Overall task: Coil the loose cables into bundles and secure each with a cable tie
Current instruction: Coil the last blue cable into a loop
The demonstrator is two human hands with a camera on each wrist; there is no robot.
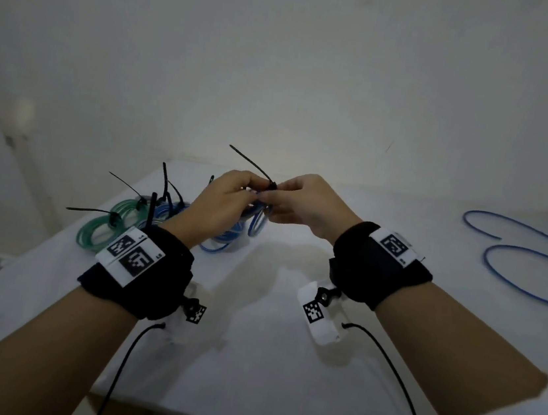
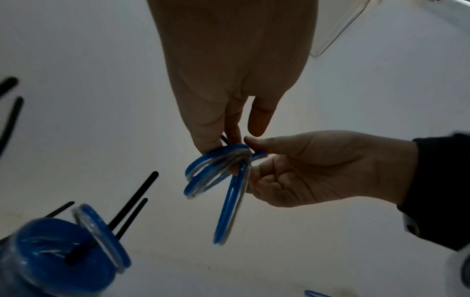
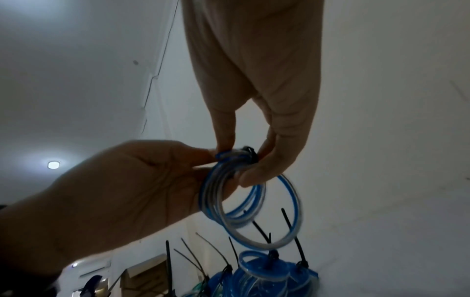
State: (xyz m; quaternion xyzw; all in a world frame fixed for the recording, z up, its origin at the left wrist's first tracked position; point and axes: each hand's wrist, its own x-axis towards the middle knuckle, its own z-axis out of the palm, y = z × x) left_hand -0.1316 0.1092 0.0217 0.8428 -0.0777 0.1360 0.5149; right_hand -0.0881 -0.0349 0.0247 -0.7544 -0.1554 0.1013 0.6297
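Observation:
A coiled blue cable (image 1: 256, 224) hangs in the air between my hands, above the white table (image 1: 268, 327). My left hand (image 1: 254, 187) grips the coil's top from the left; its fingers pinch the blue cable loops (image 2: 223, 180). My right hand (image 1: 279, 194) pinches the black cable tie (image 1: 253, 165) at its head, where it wraps the coil (image 3: 249, 201). The tie head (image 3: 250, 153) sits between my right thumb and fingers. The tie's tail sticks up and to the left. Whether the tie is pulled tight is hidden by the fingers.
Tied green bundles (image 1: 101, 227) and tied blue bundles (image 1: 165, 211) lie at the table's left, with black tie tails sticking up. A loose blue cable (image 1: 534, 270) curls at the far right. A white wall stands behind the table.

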